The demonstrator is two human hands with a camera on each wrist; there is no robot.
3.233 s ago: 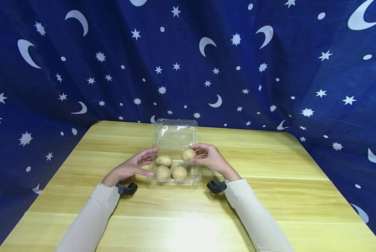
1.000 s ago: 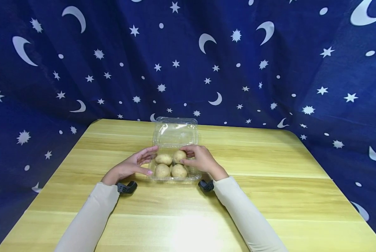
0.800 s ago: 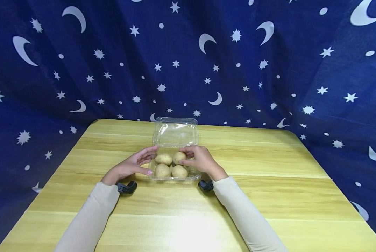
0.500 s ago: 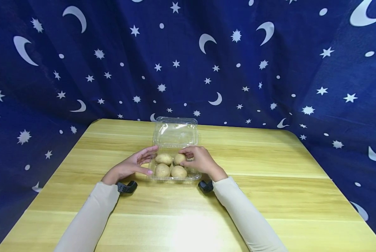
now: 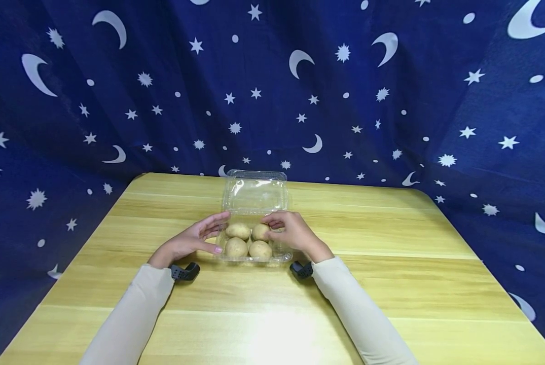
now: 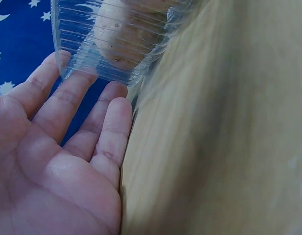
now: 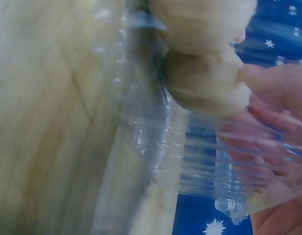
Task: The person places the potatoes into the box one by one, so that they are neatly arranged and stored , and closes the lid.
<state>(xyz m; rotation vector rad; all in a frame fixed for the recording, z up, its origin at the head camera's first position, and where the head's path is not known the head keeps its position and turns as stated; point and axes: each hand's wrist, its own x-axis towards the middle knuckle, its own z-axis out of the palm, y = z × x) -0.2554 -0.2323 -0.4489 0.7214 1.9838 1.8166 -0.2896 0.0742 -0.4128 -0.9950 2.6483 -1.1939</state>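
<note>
Potato (image 5: 260, 231) sits at the back right of 4 in the clear box (image 5: 254, 258), directly under the right hand (image 5: 290, 234), whose fingertips pinch it. Left hand (image 5: 191, 240) lies flat-fingered against the box's left wall. Right fingers hide the potato's far side; its long axis is unclear.

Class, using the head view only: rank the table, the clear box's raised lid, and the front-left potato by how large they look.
1. table, by far the largest.
2. lid, standing open behind the potatoes.
3. front-left potato, the smallest; it lies nearer the camera than the lid and still looks smaller.
</note>
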